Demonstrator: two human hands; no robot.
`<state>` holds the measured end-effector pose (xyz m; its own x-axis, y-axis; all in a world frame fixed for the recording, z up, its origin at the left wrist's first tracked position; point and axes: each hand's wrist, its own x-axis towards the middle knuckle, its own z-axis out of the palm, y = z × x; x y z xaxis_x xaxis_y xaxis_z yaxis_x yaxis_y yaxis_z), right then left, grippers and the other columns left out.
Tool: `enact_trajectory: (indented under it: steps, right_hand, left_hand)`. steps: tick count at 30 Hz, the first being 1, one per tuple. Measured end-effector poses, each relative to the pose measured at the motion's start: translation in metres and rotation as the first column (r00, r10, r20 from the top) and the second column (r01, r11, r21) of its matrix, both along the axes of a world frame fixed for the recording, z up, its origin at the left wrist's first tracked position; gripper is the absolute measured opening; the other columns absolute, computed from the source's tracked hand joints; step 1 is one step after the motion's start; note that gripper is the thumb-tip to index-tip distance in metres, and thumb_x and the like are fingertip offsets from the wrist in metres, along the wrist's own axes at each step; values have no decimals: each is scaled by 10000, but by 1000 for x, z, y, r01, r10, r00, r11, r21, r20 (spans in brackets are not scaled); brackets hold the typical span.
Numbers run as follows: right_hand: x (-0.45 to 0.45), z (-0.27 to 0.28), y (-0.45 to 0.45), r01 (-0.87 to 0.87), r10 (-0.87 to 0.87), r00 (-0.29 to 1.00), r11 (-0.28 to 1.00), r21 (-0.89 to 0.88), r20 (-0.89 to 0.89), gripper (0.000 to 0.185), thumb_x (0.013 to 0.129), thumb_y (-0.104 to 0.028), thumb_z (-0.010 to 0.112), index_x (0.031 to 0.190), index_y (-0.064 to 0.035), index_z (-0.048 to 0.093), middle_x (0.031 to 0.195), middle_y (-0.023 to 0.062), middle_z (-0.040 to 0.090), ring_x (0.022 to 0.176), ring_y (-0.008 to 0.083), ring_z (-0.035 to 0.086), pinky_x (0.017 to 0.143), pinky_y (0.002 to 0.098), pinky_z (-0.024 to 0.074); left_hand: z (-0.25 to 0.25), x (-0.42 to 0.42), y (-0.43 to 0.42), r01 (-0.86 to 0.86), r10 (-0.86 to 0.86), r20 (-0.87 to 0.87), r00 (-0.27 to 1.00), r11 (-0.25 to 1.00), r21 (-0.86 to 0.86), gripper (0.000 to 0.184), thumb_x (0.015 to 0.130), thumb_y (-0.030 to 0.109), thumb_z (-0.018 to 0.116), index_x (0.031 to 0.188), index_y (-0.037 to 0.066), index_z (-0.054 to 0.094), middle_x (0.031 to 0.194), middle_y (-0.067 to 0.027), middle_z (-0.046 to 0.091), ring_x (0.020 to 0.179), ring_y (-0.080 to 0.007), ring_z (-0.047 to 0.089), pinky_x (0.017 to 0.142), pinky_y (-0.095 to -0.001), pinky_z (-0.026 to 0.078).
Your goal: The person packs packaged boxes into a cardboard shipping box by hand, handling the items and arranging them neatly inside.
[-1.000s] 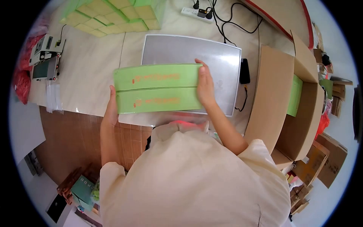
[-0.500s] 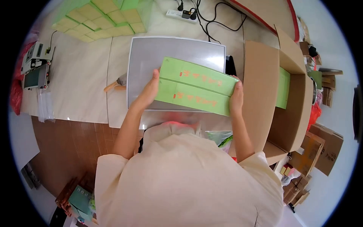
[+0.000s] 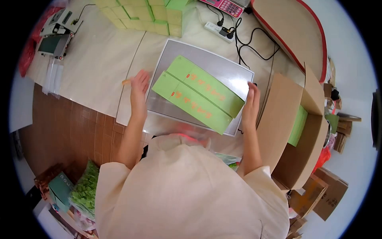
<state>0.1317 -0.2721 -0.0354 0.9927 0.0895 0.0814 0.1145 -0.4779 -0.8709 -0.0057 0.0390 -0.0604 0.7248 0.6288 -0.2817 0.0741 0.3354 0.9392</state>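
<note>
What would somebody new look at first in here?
Probably the two green boxes with orange writing, lying slanted on the grey board between the open left hand and right hand. Next might come the big open carton on the right, with something green inside, then the pale green stack at the back, left of the middle.

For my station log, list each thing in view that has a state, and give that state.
Left hand: open, empty
Right hand: open, empty
Pair of green boxes: closed, side by side, lying askew on the panel
Grey panel: flat, partly covered
Cardboard carton: open, flaps spread, something green inside
Power strip: plugs inserted
</note>
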Motion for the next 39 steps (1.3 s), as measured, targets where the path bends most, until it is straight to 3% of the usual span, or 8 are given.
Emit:
enact_trajectory:
  steps: [3, 5, 9, 12, 17, 19, 31, 39]
  right_hand:
    - [48, 21, 29, -302, 320, 931, 945, 124, -173, 477, 983, -384, 368, 1238, 2, 479, 1255, 181, 518, 1145, 243, 492, 982, 346, 358]
    - [73, 16, 57, -573, 595, 704, 798, 186, -387, 505, 966, -434, 394, 1226, -20, 519, 1177, 153, 580, 1120, 211, 515, 990, 349, 363]
    - [61, 25, 105, -550, 564, 164, 733, 399, -809, 664, 918, -542, 424, 1367, -54, 398, 1299, 138, 495, 1218, 245, 443, 1048, 362, 308]
    - [57, 24, 109, -778, 746, 232, 528, 342, -624, 898, 835, -576, 543, 1464, -72, 149, 1434, 167, 319, 1329, 284, 306, 1078, 373, 257]
    - [31, 39, 63, -615, 700, 627, 714, 334, -341, 901, 821, -500, 602, 1463, -68, 140, 1438, 159, 303, 1343, 276, 271, 1090, 379, 229]
    - [12, 46, 43, -549, 668, 726, 706, 447, -164, 955, 821, -511, 604, 1462, -38, 78, 1449, 146, 247, 1355, 256, 218, 1097, 378, 202]
    - [-57, 60, 10, -464, 520, 852, 804, 373, -63, 904, 885, -371, 572, 1465, -35, -34, 1538, 144, 18, 1415, 276, 60, 1128, 394, 115]
    - [-68, 36, 6, -276, 359, 925, 860, 430, -126, 736, 949, -576, 216, 1469, -63, 128, 1510, 166, 167, 1385, 298, 195, 1115, 392, 175]
  left_hand:
    - [-4, -45, -40, -126, 124, -49, 991, 991, -39, 717, 963, 543, 263, 1410, -18, 254, 1453, -155, 295, 1314, -266, 348, 1088, -376, 251]
    - [-5, -61, -71, -8, -8, -106, 994, 989, -149, 716, 961, 532, 304, 1421, -12, 226, 1470, -166, 251, 1315, -264, 346, 1082, -382, 259]
    - [-20, -36, -113, 190, -204, -92, 975, 972, -141, 751, 956, 522, 333, 1445, -8, 122, 1467, -196, 244, 1315, -293, 336, 1075, -373, 263]
    - [-11, -18, -108, 265, -261, -62, 963, 962, 65, 768, 957, 476, 382, 1450, -13, 53, 1471, -213, 229, 1319, -325, 322, 1074, -372, 263]
    - [46, 8, -89, 338, -357, 7, 934, 890, 307, 765, 951, 411, 442, 1444, -31, 59, 1479, -238, 205, 1354, -342, 266, 1087, -371, 237]
    - [71, 20, -89, 274, -394, 41, 918, 707, 652, 768, 946, 434, 438, 1439, -41, 90, 1480, -248, 193, 1371, -342, 230, 1095, -369, 220]
    - [74, 21, -79, 493, -553, -47, 832, 698, 519, 850, 903, 647, 242, 1423, -25, 225, 1480, -166, 259, 1366, -286, 257, 1101, -346, 191]
    - [31, 13, -71, 339, -403, 70, 913, 841, 421, 831, 924, 630, 90, 1319, -41, 380, 1325, -147, 439, 1248, -253, 388, 1074, -382, 254]
